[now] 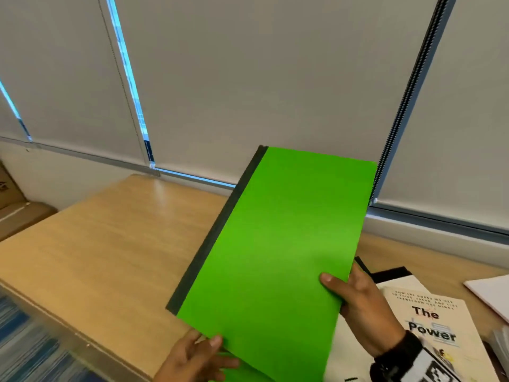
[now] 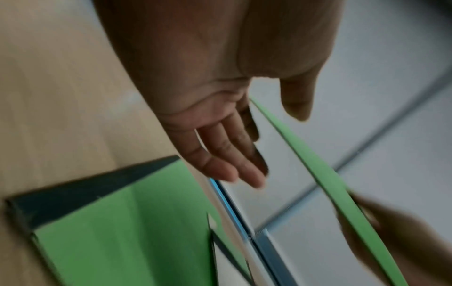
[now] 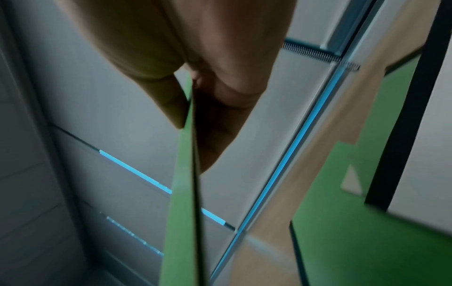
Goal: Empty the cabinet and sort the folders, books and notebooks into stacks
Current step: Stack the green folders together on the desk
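A bright green folder [image 1: 275, 244] with a black spine is held tilted above the wooden table [image 1: 110, 244]. My right hand [image 1: 344, 290] pinches its right edge, thumb on the cover and fingers underneath; the right wrist view shows the thin folder edge [image 3: 181, 212] running out from that pinch. At the folder's near corner my left hand [image 1: 192, 357] has straight, loose fingers [image 2: 232, 154], with the folder's edge [image 2: 325, 183] passing between thumb and fingers. A second green folder [image 2: 110, 232] with a black spine lies flat on the table below.
A white book [image 1: 432, 326] titled "The Power" lies on the table at right, on other white and black items. White paper [image 1: 490, 293] sits at the far right. Cardboard boxes [image 1: 11, 194] stand left of the table. Closed window blinds [image 1: 248, 78] rise behind it.
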A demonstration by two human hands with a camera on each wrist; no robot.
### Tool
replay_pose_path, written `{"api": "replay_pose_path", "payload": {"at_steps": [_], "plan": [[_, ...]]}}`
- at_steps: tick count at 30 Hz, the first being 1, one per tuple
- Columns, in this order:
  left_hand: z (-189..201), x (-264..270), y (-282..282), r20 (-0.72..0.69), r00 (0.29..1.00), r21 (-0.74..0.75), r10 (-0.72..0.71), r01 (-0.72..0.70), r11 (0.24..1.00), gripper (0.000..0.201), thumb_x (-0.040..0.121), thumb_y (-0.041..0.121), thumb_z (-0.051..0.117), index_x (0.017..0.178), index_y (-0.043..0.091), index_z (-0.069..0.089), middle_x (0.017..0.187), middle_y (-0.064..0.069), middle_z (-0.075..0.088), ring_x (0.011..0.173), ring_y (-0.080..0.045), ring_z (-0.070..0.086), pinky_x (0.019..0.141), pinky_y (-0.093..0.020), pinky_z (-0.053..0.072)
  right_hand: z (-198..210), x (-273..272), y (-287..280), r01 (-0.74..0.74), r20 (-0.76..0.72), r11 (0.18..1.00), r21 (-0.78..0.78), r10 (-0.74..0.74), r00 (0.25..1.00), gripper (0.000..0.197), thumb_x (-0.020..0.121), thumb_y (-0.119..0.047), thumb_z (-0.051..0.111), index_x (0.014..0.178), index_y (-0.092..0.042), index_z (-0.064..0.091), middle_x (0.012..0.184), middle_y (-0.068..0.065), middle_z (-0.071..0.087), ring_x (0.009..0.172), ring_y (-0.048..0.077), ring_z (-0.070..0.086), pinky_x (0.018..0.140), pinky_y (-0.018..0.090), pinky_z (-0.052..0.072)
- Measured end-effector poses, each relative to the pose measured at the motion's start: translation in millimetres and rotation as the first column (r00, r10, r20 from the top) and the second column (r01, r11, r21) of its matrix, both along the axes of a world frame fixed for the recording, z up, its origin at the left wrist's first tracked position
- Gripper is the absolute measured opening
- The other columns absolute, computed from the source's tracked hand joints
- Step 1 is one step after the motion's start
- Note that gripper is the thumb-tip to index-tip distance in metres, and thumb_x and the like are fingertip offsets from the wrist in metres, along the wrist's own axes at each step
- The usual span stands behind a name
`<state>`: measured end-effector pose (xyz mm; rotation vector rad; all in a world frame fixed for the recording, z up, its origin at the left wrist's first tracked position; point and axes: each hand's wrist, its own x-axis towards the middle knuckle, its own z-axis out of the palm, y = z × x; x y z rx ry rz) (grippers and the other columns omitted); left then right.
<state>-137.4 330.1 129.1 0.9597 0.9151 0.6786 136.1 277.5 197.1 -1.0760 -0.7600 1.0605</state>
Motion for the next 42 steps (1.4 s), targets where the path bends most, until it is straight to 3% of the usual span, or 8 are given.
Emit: {"api": "replay_pose_path", "payload": {"at_steps": [3, 7, 12, 17, 26, 28, 33, 42], "plan": [[9.6, -15.0, 25.6, 0.064, 0.982, 0.012, 0.180, -0.181, 0.983, 0.037, 0.085, 0.019, 0.063, 0.121, 0.010, 0.060, 0.106, -0.025, 0.069, 0.075, -0.030, 0.069, 0.057, -0.033, 0.056, 6.8, 32.1, -11.7, -0.098, 0.075, 0.995, -0.029, 0.100, 0.992, 0.047, 0.080, -0.001, 0.055, 0.126, -0.011, 0.054, 0.119, 0.009, 0.069, 0.106, 0.027, 0.067, 0.079, 0.032, 0.058], [36.2, 2.8, 35.3, -0.075, 0.997, 0.247, 0.023, -0.004, 0.969, 0.094, 0.044, 0.064, 0.086, 0.126, 0.028, 0.057, 0.112, -0.010, 0.072, 0.095, -0.023, 0.069, 0.078, -0.032, 0.055, 6.4, 55.0, -18.2, -0.204, 0.319, 0.974, -0.095, 0.224, 0.921, 0.050, 0.084, -0.004, 0.058, 0.132, -0.016, 0.049, 0.125, 0.001, 0.066, 0.115, 0.021, 0.063, 0.091, 0.030, 0.053], [42.9, 50.7, 29.0, -0.054, 0.978, 0.394, 0.203, -0.166, 0.904, 0.031, 0.097, 0.002, 0.048, 0.116, 0.025, 0.054, 0.093, -0.001, 0.076, 0.088, -0.010, 0.070, 0.076, -0.016, 0.051, -13.0, 56.9, -2.7, 0.085, 0.554, 0.996, -0.013, -0.063, 0.830, 0.054, 0.088, -0.002, 0.064, 0.133, -0.024, 0.044, 0.129, -0.006, 0.061, 0.117, 0.008, 0.059, 0.103, 0.036, 0.047], [50.3, 71.3, 26.5, 0.040, 0.959, 0.425, 0.280, -0.270, 0.864, 0.032, 0.098, -0.001, 0.043, 0.105, 0.028, 0.054, 0.082, 0.014, 0.076, 0.081, 0.007, 0.068, 0.062, -0.002, 0.045, -12.1, 62.6, 8.4, 0.170, 0.723, 0.985, 0.009, -0.124, 0.679, 0.077, 0.088, -0.029, 0.063, 0.151, -0.033, 0.019, 0.149, -0.012, 0.040, 0.136, 0.008, 0.039, 0.115, 0.041, 0.032], [45.1, 80.3, 30.9, 0.084, 0.901, 0.422, 0.426, -0.419, 0.804, 0.036, 0.099, 0.003, 0.045, 0.121, 0.029, 0.055, 0.101, 0.001, 0.075, 0.100, -0.013, 0.068, 0.091, -0.030, 0.049, 9.8, 47.9, 22.4, 0.250, 0.807, 0.954, 0.168, -0.279, 0.521, 0.083, 0.091, -0.020, 0.063, 0.154, -0.022, 0.009, 0.147, -0.019, 0.022, 0.135, -0.005, 0.020, 0.111, 0.015, 0.017], [44.7, 80.1, 30.8, 0.093, 0.898, 0.407, 0.430, -0.428, 0.807, 0.037, 0.100, 0.003, 0.044, 0.123, 0.029, 0.054, 0.098, 0.004, 0.076, 0.096, -0.007, 0.068, 0.090, -0.023, 0.050, 12.3, 44.9, 24.4, 0.257, 0.745, 0.928, 0.270, -0.370, 0.554, 0.067, 0.088, -0.015, 0.065, 0.146, -0.026, 0.033, 0.140, -0.018, 0.041, 0.129, 0.001, 0.039, 0.107, 0.021, 0.032], [40.4, 73.1, 34.3, 0.136, 0.874, 0.289, 0.466, -0.485, 0.825, 0.036, 0.100, 0.022, 0.046, 0.134, 0.033, 0.052, 0.129, 0.007, 0.063, 0.124, -0.011, 0.055, 0.111, -0.041, 0.038, 49.1, 41.3, 16.4, 0.013, 0.309, 0.950, 0.313, -0.115, 0.944, 0.026, 0.075, -0.023, 0.075, 0.098, -0.030, 0.065, 0.103, 0.006, 0.074, 0.090, 0.025, 0.071, 0.079, 0.035, 0.059], [-14.2, 34.6, 48.5, 0.201, 0.905, -0.311, 0.375, -0.304, 0.900, 0.087, 0.068, 0.068, 0.071, 0.141, 0.030, 0.043, 0.145, -0.019, 0.045, 0.128, -0.036, 0.049, 0.101, -0.053, 0.043, 98.5, 96.6, 3.8, 0.086, 0.074, 0.932, 0.352, -0.119, 0.990, 0.039, 0.078, -0.004, 0.052, 0.107, -0.029, 0.058, 0.097, -0.001, 0.075, 0.086, 0.013, 0.072, 0.078, 0.033, 0.059]]}}
